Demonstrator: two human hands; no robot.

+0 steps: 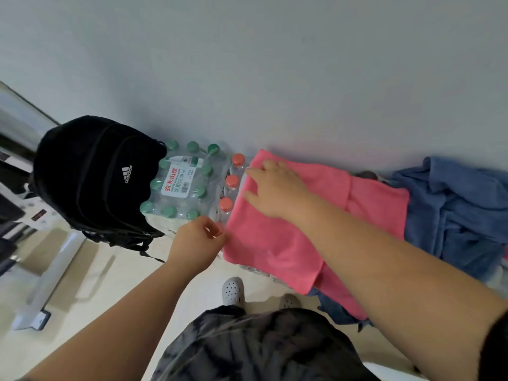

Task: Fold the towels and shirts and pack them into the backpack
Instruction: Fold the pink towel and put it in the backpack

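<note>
1. The pink towel lies spread at frame centre, draped over shrink-wrapped packs of bottled water; no desk is visible.
2. The right hand rests flat on the towel's 11 o'clock area, fingers straight and spread, grasping nothing.
3. The left hand is at the towel's 9 o'clock corner, fingers curled and pinching the edge.
4. The black Adidas backpack stands at 9 o'clock from the towel, well apart from both hands, resting against the green-capped water pack.
5. The red-capped bottles stand just beside the right fingertips, touching the towel's left edge.
6. A crumpled blue cloth lies at 3 o'clock, touching the towel.
7. White perforated clogs stand on the floor at 6 o'clock.
</note>
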